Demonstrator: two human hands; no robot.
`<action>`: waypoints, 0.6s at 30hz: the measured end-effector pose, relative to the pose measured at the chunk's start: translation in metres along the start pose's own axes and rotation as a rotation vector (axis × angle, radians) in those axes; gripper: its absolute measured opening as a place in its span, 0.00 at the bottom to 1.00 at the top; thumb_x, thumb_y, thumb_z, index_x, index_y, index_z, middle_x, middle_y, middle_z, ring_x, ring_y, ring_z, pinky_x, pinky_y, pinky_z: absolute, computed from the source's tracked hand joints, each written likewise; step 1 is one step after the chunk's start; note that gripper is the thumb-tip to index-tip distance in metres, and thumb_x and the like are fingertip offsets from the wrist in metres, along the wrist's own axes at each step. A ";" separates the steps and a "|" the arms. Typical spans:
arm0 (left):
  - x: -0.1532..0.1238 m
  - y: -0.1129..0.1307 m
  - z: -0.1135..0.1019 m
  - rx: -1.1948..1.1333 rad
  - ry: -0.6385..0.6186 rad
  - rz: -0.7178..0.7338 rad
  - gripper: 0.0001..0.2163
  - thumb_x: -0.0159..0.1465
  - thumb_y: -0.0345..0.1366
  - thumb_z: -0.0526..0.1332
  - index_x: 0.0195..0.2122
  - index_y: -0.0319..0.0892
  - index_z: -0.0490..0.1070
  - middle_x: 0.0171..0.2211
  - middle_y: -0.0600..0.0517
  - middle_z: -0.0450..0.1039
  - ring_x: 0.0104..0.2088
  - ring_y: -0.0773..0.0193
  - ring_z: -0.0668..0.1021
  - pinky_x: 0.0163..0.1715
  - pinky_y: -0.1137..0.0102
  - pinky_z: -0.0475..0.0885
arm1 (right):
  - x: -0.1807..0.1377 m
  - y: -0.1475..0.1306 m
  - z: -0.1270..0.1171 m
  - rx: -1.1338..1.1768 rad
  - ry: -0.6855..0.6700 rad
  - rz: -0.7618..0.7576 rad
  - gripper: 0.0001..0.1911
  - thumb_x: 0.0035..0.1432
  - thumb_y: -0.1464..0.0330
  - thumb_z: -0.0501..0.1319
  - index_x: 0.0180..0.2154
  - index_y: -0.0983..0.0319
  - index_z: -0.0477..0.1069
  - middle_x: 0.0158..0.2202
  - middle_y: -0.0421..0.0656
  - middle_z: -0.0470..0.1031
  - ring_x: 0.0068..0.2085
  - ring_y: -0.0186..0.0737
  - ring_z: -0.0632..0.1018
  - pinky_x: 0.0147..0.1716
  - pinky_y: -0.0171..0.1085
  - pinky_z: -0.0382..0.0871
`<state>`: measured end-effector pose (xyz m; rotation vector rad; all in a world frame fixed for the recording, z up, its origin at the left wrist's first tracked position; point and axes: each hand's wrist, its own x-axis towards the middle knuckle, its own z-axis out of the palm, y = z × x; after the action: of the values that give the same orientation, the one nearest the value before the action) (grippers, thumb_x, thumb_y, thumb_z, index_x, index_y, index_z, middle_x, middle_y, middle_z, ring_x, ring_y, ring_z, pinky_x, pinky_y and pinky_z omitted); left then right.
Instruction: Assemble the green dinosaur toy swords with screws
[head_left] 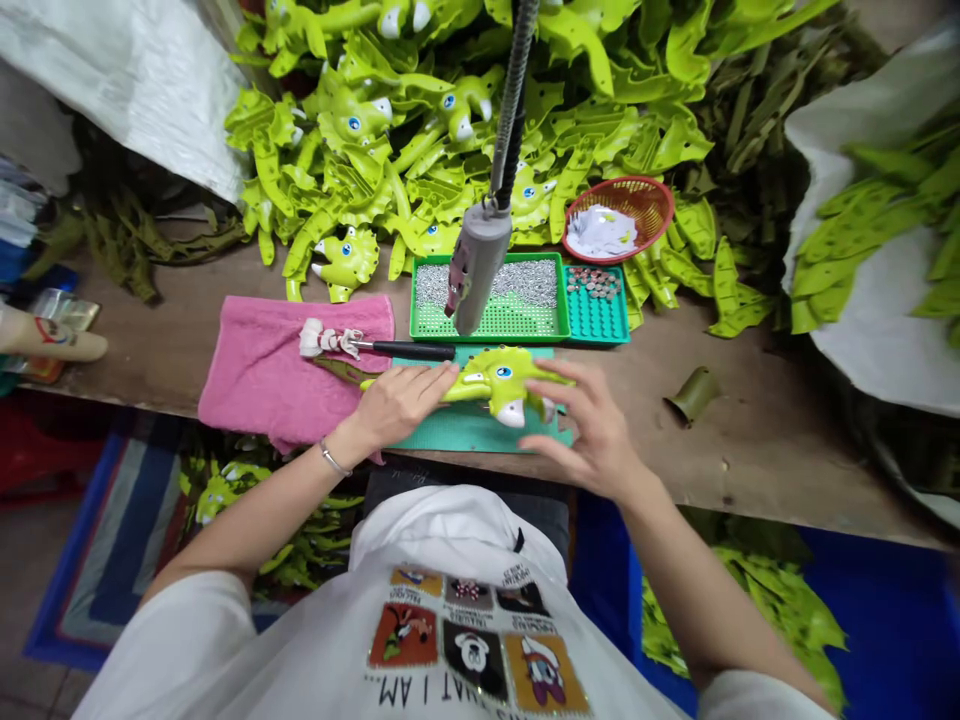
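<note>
A lime-green toy dinosaur part with a blue eye and white horn lies on a green mat at the bench's near edge. My left hand lies flat on its left end, fingers stretched out and pressing it down. My right hand hovers at its right end, fingers spread, fingertips touching or almost touching the part. A grey powered screwdriver hangs on a cable just above and behind the part.
A green tray of small screws and a teal tray sit behind the mat. A black-handled tool rests on a pink towel. A red basket and a large heap of green parts fill the back.
</note>
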<state>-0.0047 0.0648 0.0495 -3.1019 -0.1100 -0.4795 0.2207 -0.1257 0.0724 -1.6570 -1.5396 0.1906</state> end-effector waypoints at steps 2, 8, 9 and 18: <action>0.007 -0.005 -0.004 -0.025 -0.013 0.020 0.17 0.73 0.37 0.54 0.60 0.37 0.67 0.51 0.40 0.78 0.46 0.58 0.82 0.40 0.67 0.74 | 0.002 -0.008 0.011 -0.020 -0.025 -0.160 0.17 0.58 0.62 0.67 0.49 0.54 0.74 0.50 0.48 0.78 0.51 0.49 0.79 0.51 0.52 0.75; 0.014 -0.014 -0.011 -0.072 -0.031 0.027 0.18 0.72 0.41 0.55 0.58 0.37 0.69 0.49 0.42 0.79 0.43 0.60 0.82 0.42 0.67 0.73 | 0.011 -0.007 0.023 -0.050 0.074 -0.280 0.17 0.58 0.73 0.66 0.48 0.54 0.74 0.42 0.44 0.81 0.44 0.45 0.81 0.44 0.46 0.78; 0.009 -0.018 -0.012 -0.080 -0.033 0.010 0.18 0.72 0.42 0.55 0.58 0.38 0.69 0.49 0.42 0.79 0.43 0.60 0.81 0.43 0.66 0.73 | 0.011 -0.008 0.020 -0.053 0.073 -0.280 0.17 0.58 0.74 0.66 0.48 0.53 0.74 0.41 0.44 0.81 0.43 0.45 0.81 0.43 0.46 0.78; -0.056 -0.060 -0.011 -0.152 0.093 -0.173 0.20 0.74 0.45 0.50 0.55 0.36 0.72 0.42 0.41 0.80 0.45 0.57 0.80 0.44 0.62 0.74 | 0.031 -0.064 0.063 -0.321 0.026 -0.165 0.20 0.62 0.72 0.60 0.55 0.56 0.68 0.46 0.52 0.77 0.44 0.54 0.78 0.42 0.52 0.74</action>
<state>-0.0655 0.1206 0.0426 -3.2265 -0.3602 -0.6652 0.1415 -0.0761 0.0876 -1.7554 -1.7466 -0.1745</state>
